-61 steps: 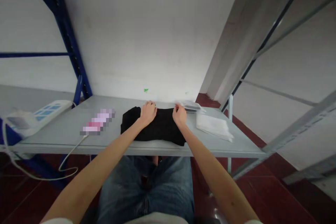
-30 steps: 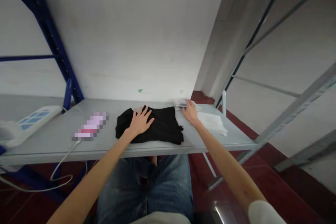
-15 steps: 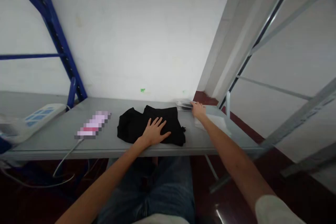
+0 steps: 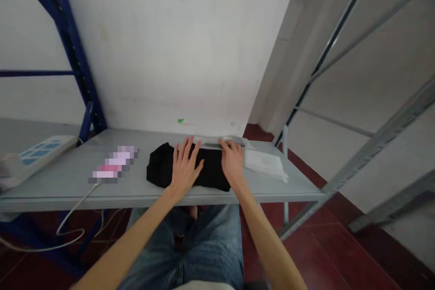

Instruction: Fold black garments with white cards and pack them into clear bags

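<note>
A folded black cloth (image 4: 163,168) lies on the grey shelf top (image 4: 68,181) in front of me. My left hand (image 4: 184,166) rests flat on the cloth with its fingers spread and holds nothing. My right hand (image 4: 232,160) is at the cloth's right end. Its fingertips grip a thin clear plastic bag (image 4: 210,142) that lies along the cloth's far edge. My jeans show below the shelf edge.
A stack of white folded sheets (image 4: 267,164) lies right of the cloth. A pink blurred item (image 4: 113,165) with a white cable (image 4: 76,210) and a power strip (image 4: 37,150) sit to the left. A blue rack post (image 4: 79,68) stands at the back left, with grey shelf struts (image 4: 340,31) on the right.
My right hand reached to the clear bag at the back right and drew it left along the cloth's far edge. My left hand opened and stayed flat on the cloth.
</note>
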{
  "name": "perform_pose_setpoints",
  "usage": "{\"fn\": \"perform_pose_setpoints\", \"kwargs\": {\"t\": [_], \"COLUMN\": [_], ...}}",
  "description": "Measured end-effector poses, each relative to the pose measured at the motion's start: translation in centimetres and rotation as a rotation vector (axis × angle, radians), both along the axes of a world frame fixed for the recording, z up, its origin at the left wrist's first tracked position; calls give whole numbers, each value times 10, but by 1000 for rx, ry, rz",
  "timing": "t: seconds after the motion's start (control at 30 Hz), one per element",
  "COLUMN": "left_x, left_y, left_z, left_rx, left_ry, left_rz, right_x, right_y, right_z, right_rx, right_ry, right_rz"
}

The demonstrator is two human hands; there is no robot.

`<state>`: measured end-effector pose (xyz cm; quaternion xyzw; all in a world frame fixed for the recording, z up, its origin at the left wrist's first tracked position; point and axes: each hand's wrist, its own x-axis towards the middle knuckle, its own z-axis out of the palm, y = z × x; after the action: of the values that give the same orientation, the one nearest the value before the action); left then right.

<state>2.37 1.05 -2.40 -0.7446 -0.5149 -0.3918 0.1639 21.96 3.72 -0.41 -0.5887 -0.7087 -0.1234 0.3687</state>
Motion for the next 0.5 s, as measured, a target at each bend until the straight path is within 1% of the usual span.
{"fn": "perform_pose_setpoints", "kwargs": {"t": [0.1,0.17,0.23,0.3,0.4,0.5], "left_x": [-17,-29,-41,-51,-61,-64], "left_y": [-10,-14,-15,-15,-16,-19], "left_z": [8,7,3,-2,-8,-6], "left_rx": [-38,-51,-29,0,2,-19], "left_ry": [104,154,158,147,144,151], "left_rz": [-49,-70,-74,-96,-145,-141], "right_x": [-30,-36,-31,-19,-1,8], "right_y": [-30,-41,-45,-46,-46,-48], "right_z": [-14,-17,-17,-15,-10,-6], "right_rx": [-30,-54,-64,-62,-80,-119], "right_ry": [-16,-9,13,44,93,114], "right_rz": [89,155,217,248,230,238]}}
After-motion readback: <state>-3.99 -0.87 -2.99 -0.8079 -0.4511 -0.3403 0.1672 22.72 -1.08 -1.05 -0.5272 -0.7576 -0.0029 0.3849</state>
